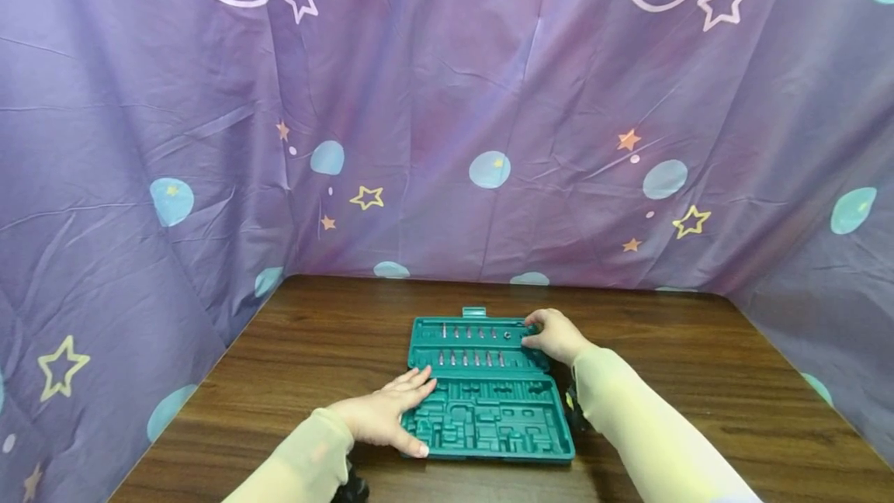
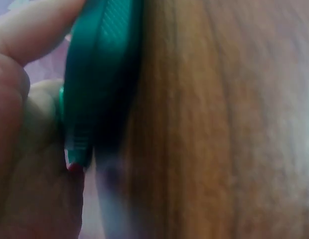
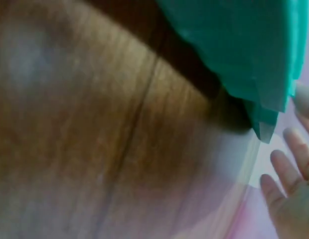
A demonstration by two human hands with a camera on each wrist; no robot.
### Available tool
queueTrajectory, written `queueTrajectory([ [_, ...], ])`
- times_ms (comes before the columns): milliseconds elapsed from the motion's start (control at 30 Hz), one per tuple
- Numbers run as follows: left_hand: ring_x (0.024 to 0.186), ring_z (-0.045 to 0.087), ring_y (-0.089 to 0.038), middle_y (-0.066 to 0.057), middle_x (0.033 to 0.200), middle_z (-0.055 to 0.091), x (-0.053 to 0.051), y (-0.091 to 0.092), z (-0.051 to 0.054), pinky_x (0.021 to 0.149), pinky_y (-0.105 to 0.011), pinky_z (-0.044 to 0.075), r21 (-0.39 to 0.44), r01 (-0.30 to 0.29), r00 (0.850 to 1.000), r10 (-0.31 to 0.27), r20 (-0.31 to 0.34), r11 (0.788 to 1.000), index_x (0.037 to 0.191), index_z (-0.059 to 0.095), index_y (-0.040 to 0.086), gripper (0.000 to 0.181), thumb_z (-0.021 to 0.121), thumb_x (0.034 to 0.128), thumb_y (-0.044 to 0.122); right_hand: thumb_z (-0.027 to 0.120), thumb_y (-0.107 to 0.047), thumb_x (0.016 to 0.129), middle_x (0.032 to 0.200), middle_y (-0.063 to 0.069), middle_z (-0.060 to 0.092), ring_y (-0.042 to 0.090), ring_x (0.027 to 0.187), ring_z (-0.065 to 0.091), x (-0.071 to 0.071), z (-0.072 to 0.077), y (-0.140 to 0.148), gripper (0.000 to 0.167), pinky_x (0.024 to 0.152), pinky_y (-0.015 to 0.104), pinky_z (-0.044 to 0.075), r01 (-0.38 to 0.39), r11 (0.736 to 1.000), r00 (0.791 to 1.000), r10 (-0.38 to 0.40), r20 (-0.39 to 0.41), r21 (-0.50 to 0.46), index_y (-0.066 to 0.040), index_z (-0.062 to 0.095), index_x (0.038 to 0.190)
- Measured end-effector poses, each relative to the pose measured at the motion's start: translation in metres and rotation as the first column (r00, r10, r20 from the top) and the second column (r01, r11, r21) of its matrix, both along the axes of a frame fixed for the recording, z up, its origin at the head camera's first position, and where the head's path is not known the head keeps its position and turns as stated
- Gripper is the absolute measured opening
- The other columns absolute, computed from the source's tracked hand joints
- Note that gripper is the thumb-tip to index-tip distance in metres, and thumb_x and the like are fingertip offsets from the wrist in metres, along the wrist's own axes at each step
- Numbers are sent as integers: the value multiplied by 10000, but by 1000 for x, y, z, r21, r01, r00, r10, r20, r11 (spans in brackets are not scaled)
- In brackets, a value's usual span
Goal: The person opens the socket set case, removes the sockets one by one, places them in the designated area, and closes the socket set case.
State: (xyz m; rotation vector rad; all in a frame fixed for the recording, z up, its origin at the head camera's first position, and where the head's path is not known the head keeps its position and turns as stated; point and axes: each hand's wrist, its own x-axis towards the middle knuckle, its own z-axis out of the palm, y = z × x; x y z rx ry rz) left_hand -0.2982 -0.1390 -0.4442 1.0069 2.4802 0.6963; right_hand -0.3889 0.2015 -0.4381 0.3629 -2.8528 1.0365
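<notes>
A green plastic tool case (image 1: 503, 456) lies unfolded on the table. Its far half holds two rows of small metal bits (image 1: 464, 359), with a small round socket (image 1: 507, 335) to the right of the back row. Moulded recesses fill the near half. My left hand (image 1: 382, 412) rests on the case's left side, fingers spread, thumb at the near left corner. At the far right corner is my right hand (image 1: 557, 337), thumb and forefinger over the end of the back row; whether they pinch a small piece is hidden. The right wrist view shows its other fingers extended.
The case stands on a dark wood-grain table (image 1: 300, 348). Behind and on both sides hangs a purple curtain (image 1: 447, 115) with stars and moons. A latch tab (image 1: 474, 312) sticks out from the case's far edge.
</notes>
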Motion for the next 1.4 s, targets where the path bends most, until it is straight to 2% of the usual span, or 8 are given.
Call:
queueTrajectory([
  [100,1471,-15,-274,-63,1619,33,-3,-2,-4,1144,-535,80,27,13,1000,-14,26,1000,1541,188,88,1009,756,788,448,776,-62,758,1074,207,624,380,1061,551,-5,0,-4,273,941,500,414,-20,1000,1000,20,-17,16,26,673,995],
  [333,1469,-56,-269,-42,1621,12,-6,-5,-10,1131,-575,55,76,24,998,-29,64,997,1549,170,118,999,743,801,449,765,-55,790,1140,194,634,355,1102,556,-12,-9,-8,296,947,484,430,6,999,997,-3,80,-46,16,686,1066],
  [467,1470,-56,-268,-33,1622,15,-4,-5,-12,1130,-578,51,87,21,997,-27,67,996,1549,172,124,994,746,801,439,757,-92,812,1158,199,627,364,1112,552,-12,-11,-9,301,936,490,437,-9,999,995,13,95,-45,8,688,1087],
  [567,1470,-55,-268,-31,1622,18,-4,-5,-12,1131,-574,47,94,23,997,-29,66,995,1549,176,128,994,748,798,438,753,-89,817,1128,181,643,346,1079,573,-12,-6,-9,283,909,472,460,-15,1000,994,17,108,-25,5,691,1077],
  [800,1469,-71,-259,-16,1622,3,-4,-6,-12,1125,-589,51,95,26,996,-35,87,995,1554,162,150,987,737,808,448,752,-51,803,1068,173,672,312,1021,610,-17,23,-7,312,878,443,490,-135,990,978,126,167,47,63,662,1079],
  [900,1469,-66,-265,-19,1623,6,-5,-7,-13,1124,-592,56,96,29,996,-37,77,995,1554,161,152,988,739,809,446,754,-50,800,1066,177,670,316,1017,612,-19,26,-9,310,869,443,494,-155,987,975,145,169,47,68,659,1070],
  [1233,1469,-57,-278,-20,1623,18,-9,-7,-18,1120,-601,70,103,40,998,-46,51,994,1554,168,159,982,730,811,469,782,-10,752,998,116,667,273,973,595,-21,-4,-17,309,853,436,482,-2,991,984,26,178,-132,39,676,1038],
  [1400,1468,-49,-289,-35,1622,28,-9,-7,-18,1118,-602,78,108,42,998,-47,44,993,1553,173,158,979,732,810,465,790,-38,753,957,85,681,221,917,596,-22,-13,-19,235,836,406,483,52,989,984,-27,177,-138,5,702,966],
])
